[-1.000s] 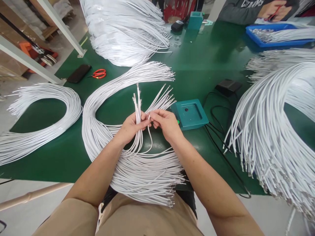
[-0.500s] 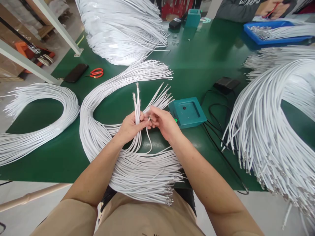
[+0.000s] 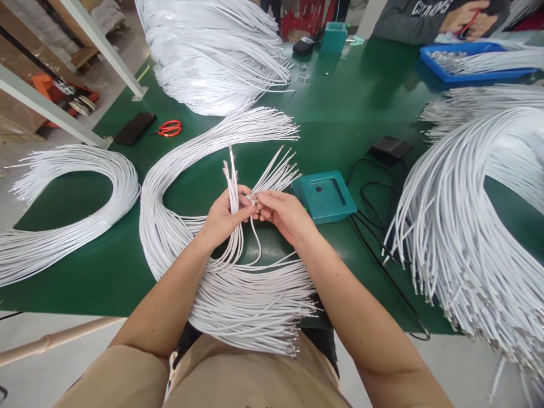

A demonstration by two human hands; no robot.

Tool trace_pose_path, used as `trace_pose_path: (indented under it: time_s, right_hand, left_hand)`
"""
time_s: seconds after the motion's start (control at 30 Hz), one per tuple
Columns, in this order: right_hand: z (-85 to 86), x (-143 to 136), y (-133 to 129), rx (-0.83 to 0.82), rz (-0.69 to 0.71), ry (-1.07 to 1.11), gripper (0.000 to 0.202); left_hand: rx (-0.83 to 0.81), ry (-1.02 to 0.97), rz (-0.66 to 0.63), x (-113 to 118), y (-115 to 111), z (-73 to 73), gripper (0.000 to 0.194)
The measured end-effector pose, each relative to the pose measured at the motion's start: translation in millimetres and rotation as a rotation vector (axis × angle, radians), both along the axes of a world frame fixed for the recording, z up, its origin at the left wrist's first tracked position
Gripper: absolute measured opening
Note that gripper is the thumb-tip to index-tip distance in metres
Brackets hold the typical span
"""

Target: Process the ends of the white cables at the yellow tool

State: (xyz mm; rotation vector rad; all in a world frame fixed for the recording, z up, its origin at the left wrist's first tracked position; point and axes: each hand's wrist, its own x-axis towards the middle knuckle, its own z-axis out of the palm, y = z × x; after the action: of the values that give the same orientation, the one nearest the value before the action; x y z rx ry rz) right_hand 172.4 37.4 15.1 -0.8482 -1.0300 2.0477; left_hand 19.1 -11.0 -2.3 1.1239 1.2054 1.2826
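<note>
As the left hand [image 3: 224,220] clasps cables [image 3: 232,190], the right hand [image 3: 284,215] pinches another cable [image 3: 254,202] alongside.

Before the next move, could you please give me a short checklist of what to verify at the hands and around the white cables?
1. Left hand grips the upright white cables: ok, fingers closed around a small bunch.
2. Right hand has the single white cable: ok, fingertips at its upper end.
3. Condition of that end: cannot tell; too small and partly covered.
4. Right hand free of the teal box: cannot tell; they nearly overlap in this view.
5. Red-handled scissors away from the hands: ok.
6. Front cable bundle fully on the green table: not ok; ends overhang the edge.
</note>
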Motion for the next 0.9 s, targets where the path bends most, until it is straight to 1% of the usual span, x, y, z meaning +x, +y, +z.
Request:
trace_pose_path:
  time_s: [0.07, 0.13, 0.23, 0.3, 0.33, 0.4, 0.47, 0.53, 0.57, 0.63, 0.73, 0.8, 0.9]
  right_hand:
    - [1.3, -0.9, -2.0, 0.113, -0.083, -0.114, 0.022]
    - [1.9, -2.1, -3.9, 0.248, -0.144, -0.23, 0.019]
    - [0.4, -3.5, -6.5, 0.447, -0.206, -0.411, 0.01]
    - [-2.2, -3.6, -7.6, 0.619, -0.229, -0.553, 0.012]
    - [-3.8, -3.5, -7.9, 0.733, -0.229, -0.624, 0.016]
    - [-6.9, -2.8, -7.8, 1.013, -0.204, -0.763, 0.024]
    - [-8.9, -1.7, -6.7, 1.303, -0.14, -0.901, 0.029]
    - [-8.7, 0.3, -4.6, 1.52, -0.061, -1.022, 0.031]
    - [-7.8, 1.8, -3.2, 1.587, -0.033, -1.069, 0.031]
    - [-4.8, 6.0, -0.1, 1.64, -0.031, -1.161, 0.028]
    - [-1.0, 14.3, 5.6, 1.597, -0.062, -1.308, 0.023]
    - [-0.9, 19.4, 9.3, 1.561, -0.008, -1.373, 0.02]
    - [-3.1, 23.8, 13.6, 1.546, 0.068, -1.401, 0.017]
  left_hand:
    - [0.008, -0.007, 0.001, -0.1, -0.1, -0.7, 0.054]
    - [0.001, -0.011, 0.002, -0.2, -0.3, -1.3, 0.06]
    - [-0.034, -0.03, -0.012, -0.4, -0.6, -1.5, 0.052]
    - [-0.08, -0.085, -0.021, -0.6, -0.6, -0.8, 0.046]
    - [-0.11, -0.126, -0.028, -0.7, -0.5, -0.2, 0.044]
    - [-0.177, -0.216, -0.037, -1.1, -0.1, 1.1, 0.043]
    - [-0.235, -0.283, -0.042, -1.9, 0.7, 1.6, 0.042]
    - [-0.263, -0.292, -0.04, -2.8, 2.0, 0.6, 0.042]
    - [-0.26, -0.273, -0.033, -3.1, 2.8, -0.4, 0.043]
    - [-0.239, -0.199, -0.003, -3.5, 4.4, -3.3, 0.045]
    - [-0.206, -0.069, 0.043, -3.1, 6.0, -7.6, 0.045]
    - [-0.199, 0.001, 0.047, -2.5, 6.6, -9.5, 0.044]
    - [-0.203, 0.055, 0.053, -1.2, 7.0, -10.5, 0.044]
